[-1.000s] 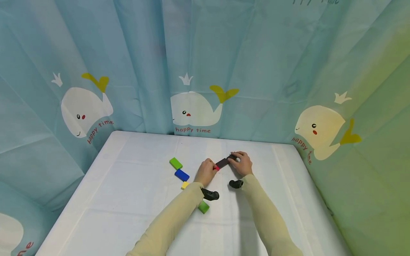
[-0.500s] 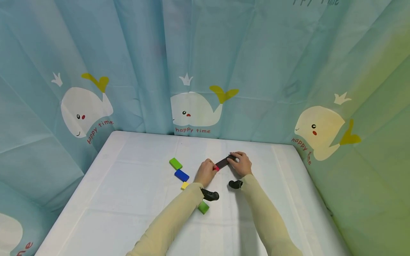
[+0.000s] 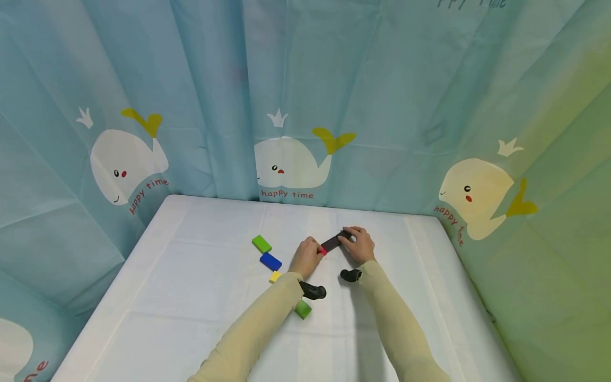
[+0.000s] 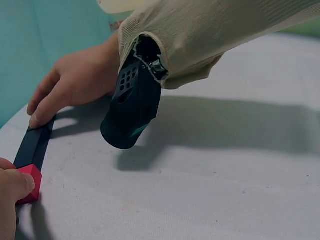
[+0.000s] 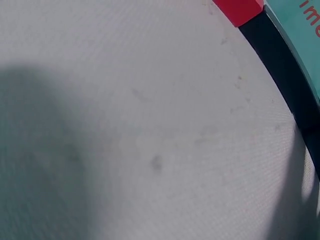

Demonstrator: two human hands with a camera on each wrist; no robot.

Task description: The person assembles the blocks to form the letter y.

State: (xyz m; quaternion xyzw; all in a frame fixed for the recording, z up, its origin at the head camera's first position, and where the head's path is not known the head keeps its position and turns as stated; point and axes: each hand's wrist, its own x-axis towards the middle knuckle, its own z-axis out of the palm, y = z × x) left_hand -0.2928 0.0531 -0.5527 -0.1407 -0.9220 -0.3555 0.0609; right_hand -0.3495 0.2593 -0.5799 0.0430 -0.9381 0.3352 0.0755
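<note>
On the white table, a red block (image 3: pixel 323 251), a black block (image 3: pixel 330 244) and a second black block (image 3: pixel 344 234) lie end to end in a slanting row. My left hand (image 3: pixel 306 257) pinches the red block at the row's near end; its thumb lies on that block in the left wrist view. At the far end my right hand (image 3: pixel 361 245) holds the second black block between thumb and fingers, covering part of it. The right wrist view shows the red block (image 5: pixel 242 7) touching the black block (image 5: pixel 275 55), but not the right hand.
Left of the hands lie a green block (image 3: pixel 261 244), a blue block (image 3: pixel 271 261) and a yellow block (image 3: pixel 275 277), partly behind the left sleeve. Another green block (image 3: pixel 303 309) shows beside that sleeve. A blue curtain (image 3: pixel 215 106) with whale prints hangs behind the table.
My right hand has shifted slightly left with the second black block, and the small gap between the two black blocks has closed. The left hand stays on the red block.
</note>
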